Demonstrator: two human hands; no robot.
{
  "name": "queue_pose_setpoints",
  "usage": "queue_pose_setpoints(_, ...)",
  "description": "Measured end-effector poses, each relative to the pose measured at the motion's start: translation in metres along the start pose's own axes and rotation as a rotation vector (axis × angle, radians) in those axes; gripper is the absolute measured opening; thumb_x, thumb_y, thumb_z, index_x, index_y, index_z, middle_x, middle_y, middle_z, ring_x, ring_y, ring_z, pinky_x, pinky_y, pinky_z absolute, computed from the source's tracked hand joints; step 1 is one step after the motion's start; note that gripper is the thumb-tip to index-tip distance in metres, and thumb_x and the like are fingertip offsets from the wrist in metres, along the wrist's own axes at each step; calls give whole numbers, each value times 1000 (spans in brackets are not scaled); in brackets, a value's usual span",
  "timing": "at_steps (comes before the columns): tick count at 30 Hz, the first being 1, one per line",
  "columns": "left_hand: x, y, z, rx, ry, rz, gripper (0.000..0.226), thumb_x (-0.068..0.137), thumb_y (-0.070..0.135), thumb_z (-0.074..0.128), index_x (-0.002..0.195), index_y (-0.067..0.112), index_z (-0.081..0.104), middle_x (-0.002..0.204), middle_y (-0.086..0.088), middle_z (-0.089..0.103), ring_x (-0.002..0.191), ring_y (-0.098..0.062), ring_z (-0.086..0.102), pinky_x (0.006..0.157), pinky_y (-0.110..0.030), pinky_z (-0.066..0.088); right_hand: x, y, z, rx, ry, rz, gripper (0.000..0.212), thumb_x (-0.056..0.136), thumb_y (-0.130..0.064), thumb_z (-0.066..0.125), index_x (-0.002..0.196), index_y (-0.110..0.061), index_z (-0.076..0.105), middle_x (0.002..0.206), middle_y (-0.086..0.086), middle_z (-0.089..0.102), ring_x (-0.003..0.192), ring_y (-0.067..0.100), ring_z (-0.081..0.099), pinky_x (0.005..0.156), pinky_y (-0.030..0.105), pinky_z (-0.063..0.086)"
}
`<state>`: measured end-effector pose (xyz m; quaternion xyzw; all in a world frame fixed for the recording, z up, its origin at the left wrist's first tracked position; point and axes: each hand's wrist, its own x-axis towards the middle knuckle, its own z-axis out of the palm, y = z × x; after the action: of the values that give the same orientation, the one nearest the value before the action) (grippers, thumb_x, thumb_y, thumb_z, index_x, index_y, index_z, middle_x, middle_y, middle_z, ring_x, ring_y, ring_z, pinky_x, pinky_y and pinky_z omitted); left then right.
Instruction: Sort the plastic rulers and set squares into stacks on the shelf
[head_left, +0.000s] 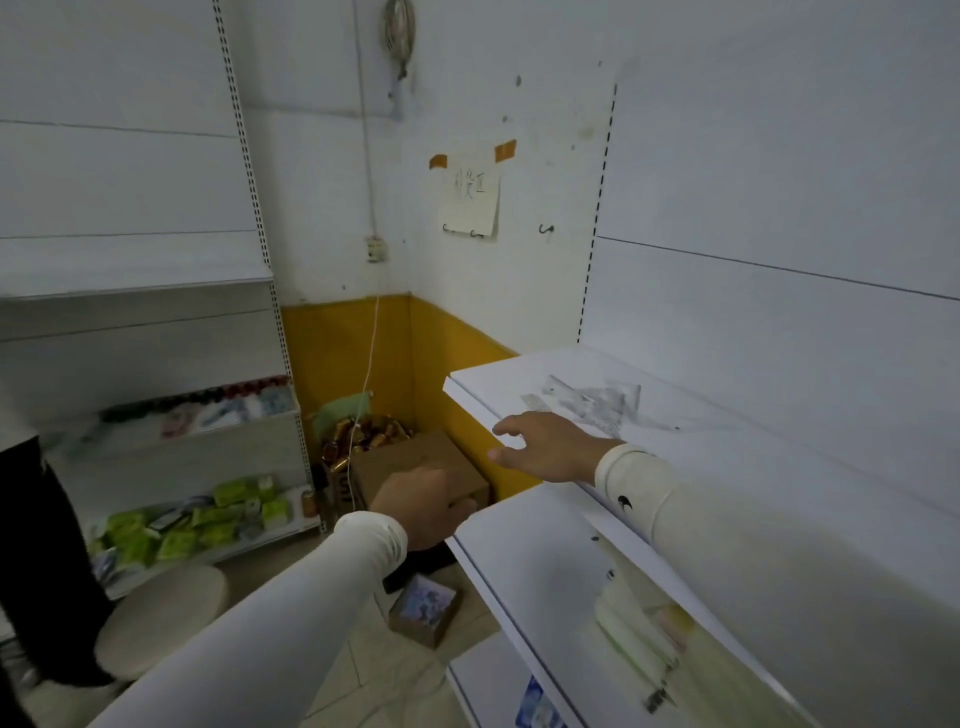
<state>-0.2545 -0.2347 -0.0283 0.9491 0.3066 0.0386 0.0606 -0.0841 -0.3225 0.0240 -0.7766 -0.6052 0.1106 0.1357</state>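
Clear plastic rulers and set squares (592, 402) lie in a loose pile on the white upper shelf (727, 467) at the right. My right hand (545, 447) hovers over the shelf's front edge, just in front of and left of the pile, fingers spread and relaxed, holding nothing. My left hand (421, 506) is lower, beside the left end of the lower shelf (519, 561), with fingers curled; I cannot tell whether it holds anything. Both arms wear white sleeves.
A brown cardboard box (415, 462) sits on the floor in the corner behind my left hand, with shiny packets behind it. A round stool (161, 618) stands at the lower left. A shelf unit with green packets (192, 530) fills the left side. A small box lies on the floor.
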Motion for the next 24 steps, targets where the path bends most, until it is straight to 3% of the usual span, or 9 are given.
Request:
queue_pose_setpoints(10,137,-98,4,98,-92,-59,34,99,36,42,121,17,58,117,-4,61,108,-25,59,88,-34,48,188,27,-3,-17,-6,-87,58,95,-51,48,143,-19,42,149,1,41,135,20,39,110,35,32)
queue_pose_setpoints(15,222,-147,-20,40,-106,-162,30,97,39,44,111,15,58,107,-4,60,87,-21,56,76,-32,45,300,40,-23,22,-36,-122,61,95,-52,48,145,-19,39,150,1,40,137,20,38,111,39,34)
queue_pose_setpoints(20,295,-187,-27,38,-86,-139,31,98,40,45,117,19,56,117,-2,57,103,-21,56,87,-33,45,368,58,-27,50,-52,-105,59,95,-51,48,145,-19,39,151,0,39,137,19,37,111,38,34)
queue_pose_setpoints(24,358,-202,-21,0,-66,-63,31,96,45,45,110,21,58,109,-1,59,93,-19,58,83,-36,50,400,87,-32,28,-38,-32,59,96,-51,46,145,-19,39,151,0,38,137,18,36,112,38,33)
